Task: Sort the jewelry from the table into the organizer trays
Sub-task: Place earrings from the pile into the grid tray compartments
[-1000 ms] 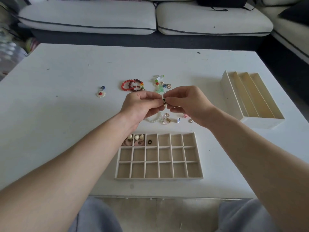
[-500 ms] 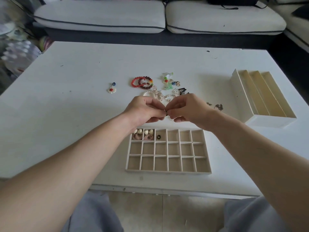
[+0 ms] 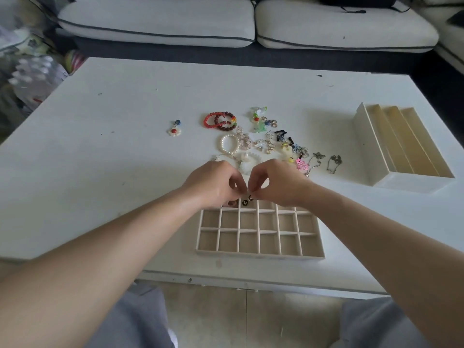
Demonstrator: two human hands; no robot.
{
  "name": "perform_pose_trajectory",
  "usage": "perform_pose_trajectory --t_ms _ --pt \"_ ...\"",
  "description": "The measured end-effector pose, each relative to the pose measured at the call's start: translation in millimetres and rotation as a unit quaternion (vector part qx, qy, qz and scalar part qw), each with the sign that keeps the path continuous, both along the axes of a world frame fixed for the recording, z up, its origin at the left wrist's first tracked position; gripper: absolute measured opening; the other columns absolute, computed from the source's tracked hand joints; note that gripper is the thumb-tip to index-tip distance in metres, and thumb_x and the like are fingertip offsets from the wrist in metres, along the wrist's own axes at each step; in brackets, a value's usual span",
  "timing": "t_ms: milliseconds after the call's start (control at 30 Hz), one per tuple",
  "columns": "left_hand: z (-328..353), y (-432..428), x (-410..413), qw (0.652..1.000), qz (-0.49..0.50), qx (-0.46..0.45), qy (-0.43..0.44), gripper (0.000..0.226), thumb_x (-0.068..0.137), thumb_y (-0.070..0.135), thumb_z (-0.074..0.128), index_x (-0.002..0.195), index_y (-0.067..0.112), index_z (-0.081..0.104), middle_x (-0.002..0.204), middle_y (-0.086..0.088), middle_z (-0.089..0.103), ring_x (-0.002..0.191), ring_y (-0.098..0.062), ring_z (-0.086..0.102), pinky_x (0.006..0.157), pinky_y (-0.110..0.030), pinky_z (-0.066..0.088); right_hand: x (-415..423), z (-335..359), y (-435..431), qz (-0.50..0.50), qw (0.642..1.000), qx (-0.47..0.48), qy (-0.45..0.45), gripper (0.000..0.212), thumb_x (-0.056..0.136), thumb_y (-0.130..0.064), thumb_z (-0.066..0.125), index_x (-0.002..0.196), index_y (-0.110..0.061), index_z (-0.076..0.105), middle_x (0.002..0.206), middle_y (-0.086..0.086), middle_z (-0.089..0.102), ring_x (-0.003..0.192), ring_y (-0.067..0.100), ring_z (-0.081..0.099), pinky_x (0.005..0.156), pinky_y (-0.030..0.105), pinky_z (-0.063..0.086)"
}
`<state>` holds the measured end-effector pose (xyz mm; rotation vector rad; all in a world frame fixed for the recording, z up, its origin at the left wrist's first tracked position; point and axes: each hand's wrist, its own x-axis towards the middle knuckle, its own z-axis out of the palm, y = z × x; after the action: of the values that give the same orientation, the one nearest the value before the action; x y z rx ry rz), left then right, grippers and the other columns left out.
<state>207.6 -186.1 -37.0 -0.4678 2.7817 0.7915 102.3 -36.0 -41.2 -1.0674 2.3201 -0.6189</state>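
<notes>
We see the left hand [image 3: 216,184] and the right hand [image 3: 278,184] brought together knuckles up, fingers curled, thumb and forefinger tips meeting in the middle. Between those tips they pinch a small dark charm [image 3: 250,197]. It hangs just over the back row of the grid tray [image 3: 259,253]. We cannot tell which hand carries more of the grip.

Under the hands, that back row already holds a second dark round piece [image 3: 244,202] and, one cell to its left, a pinkish piece [image 3: 232,203]. The rest of the row is hidden by the hands. The two nearer rows of cells show only their beige lining. The tray lies flat near the front edge of the white bench [image 3: 100,172].

Just beyond the hands lies the loose jewelry. We see a pearl bracelet [image 3: 229,144] and a heap of small earrings [image 3: 268,144]. To the right are a pink flower piece [image 3: 301,164] and two thin chains [image 3: 334,163]. Farther back are a red bead bracelet [image 3: 209,119] overlapping a dark red bracelet [image 3: 226,121], and a green glass charm [image 3: 259,119]. A flower pendant [image 3: 173,130] lies apart on the left.

Well to the right stands the long-slot tray [image 3: 361,146], with three narrow channels. Behind the bench is a pale sofa [image 3: 155,21].
</notes>
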Motion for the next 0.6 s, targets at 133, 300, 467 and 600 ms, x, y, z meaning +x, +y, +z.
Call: perform_pose_trajectory --t_ms 133,300,467,600 --pt "-1 4 0 0.998 0.003 -0.057 -0.021 0.015 0.087 0.040 0.067 0.096 0.044 0.078 0.085 0.014 0.069 0.084 -0.013 0.064 0.073 -0.026 0.046 5 -4 -3 0.003 1.000 0.014 0.027 0.022 0.080 -0.015 0.067 0.076 -0.037 0.069 0.090 -0.015 0.071 0.086 0.007 0.065 0.074 0.030 0.056" --pt "-7 14 -1 0.995 0.008 -0.096 0.001 0.011 0.083 0.042 0.068 0.086 0.038 0.078 0.085 0.008 0.072 0.079 -0.016 0.063 0.074 -0.027 0.046 7 -4 -3 0.008 0.998 0.023 0.057 0.023 0.081 -0.013 0.064 0.075 -0.035 0.067 0.089 -0.013 0.070 0.087 0.011 0.064 0.071 0.030 0.055" --pt "-10 20 -2 0.994 0.017 -0.111 -0.003 0.010 0.083 0.037 0.067 0.085 0.035 0.076 0.082 0.006 0.071 0.081 -0.019 0.066 0.077 -0.030 0.052 7 -3 -1 -0.004 0.999 -0.004 0.043 0.018 0.085 -0.026 0.070 0.092 -0.033 0.055 0.085 -0.012 0.071 0.074 0.007 0.061 0.059 0.025 0.046" --pt "-8 28 -3 0.991 0.014 -0.130 -0.001 0.011 0.084 0.030 0.065 0.088 0.030 0.076 0.086 0.004 0.070 0.082 -0.022 0.066 0.078 -0.032 0.053 8 -4 1 0.003 0.999 -0.016 0.033 0.028 0.085 -0.026 0.070 0.102 -0.032 0.047 0.083 -0.013 0.073 0.069 0.005 0.062 0.055 0.025 0.046"
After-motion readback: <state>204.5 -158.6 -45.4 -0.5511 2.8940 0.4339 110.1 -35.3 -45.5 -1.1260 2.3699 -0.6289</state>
